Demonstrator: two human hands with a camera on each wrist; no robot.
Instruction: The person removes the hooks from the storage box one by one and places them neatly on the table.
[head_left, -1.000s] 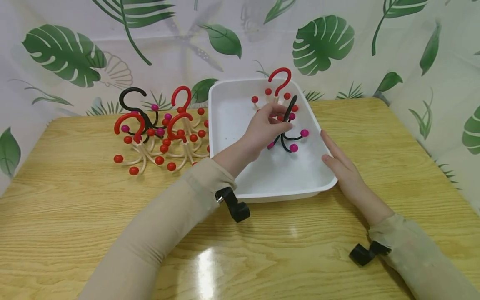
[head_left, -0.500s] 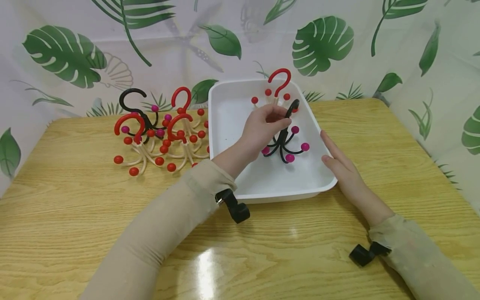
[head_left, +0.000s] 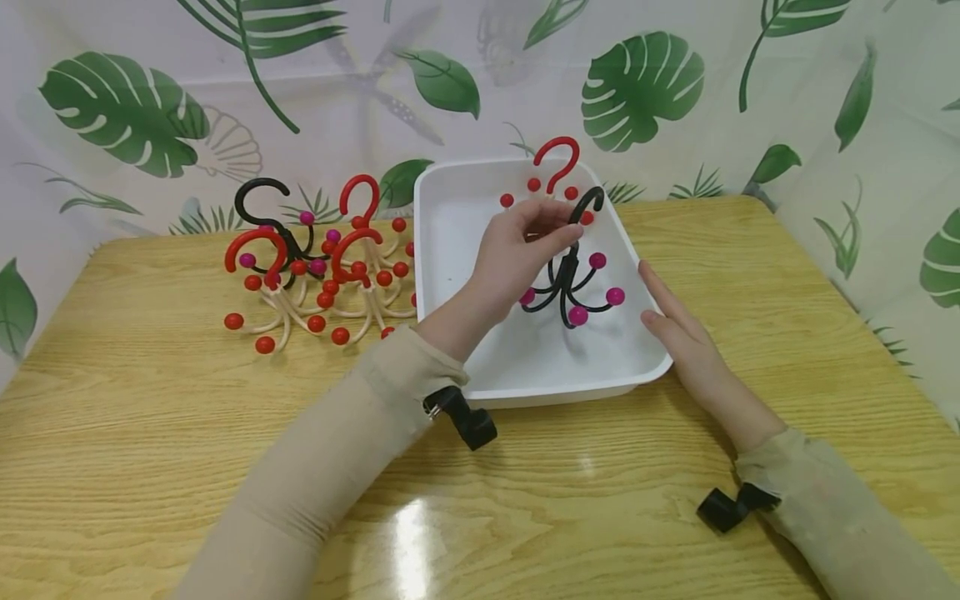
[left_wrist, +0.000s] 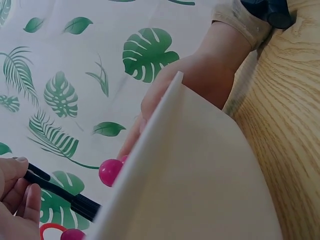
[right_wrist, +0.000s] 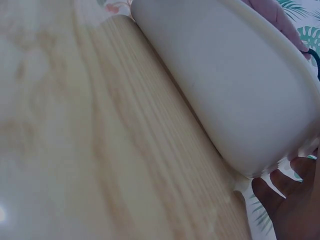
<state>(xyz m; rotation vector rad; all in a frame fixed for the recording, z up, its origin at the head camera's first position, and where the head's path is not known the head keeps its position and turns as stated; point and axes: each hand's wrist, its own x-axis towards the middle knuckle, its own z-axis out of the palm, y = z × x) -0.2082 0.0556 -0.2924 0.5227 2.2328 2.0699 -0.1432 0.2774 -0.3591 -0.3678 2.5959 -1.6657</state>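
My left hand (head_left: 508,260) pinches the stem of a black multi-arm hook hanger (head_left: 567,273) between thumb and fingers. Its curved arms end in pink balls and spread close over the floor of the white plastic tray (head_left: 555,393). Only the hanger's upper part (left_wrist: 85,206) shows past the tray wall in the left wrist view. Along the tray's right side lies my right hand (head_left: 688,350), thumb at the rim and fingers against the outer wall. Behind my left hand, a hanger with a red hook (head_left: 575,157) and red balls stands in the tray, partly hidden.
Left of the tray, several hangers cluster on the wooden table (head_left: 150,400). One has a black hook (head_left: 242,204); others have red hooks, such as the front red-hooked hanger (head_left: 281,250). A leaf-patterned cloth (head_left: 300,75) hangs behind the table.
The black hanger has come lower and nearer to me inside the tray, and its hook has turned to curve rightward. My left hand stays on its stem; my right hand holds its place.
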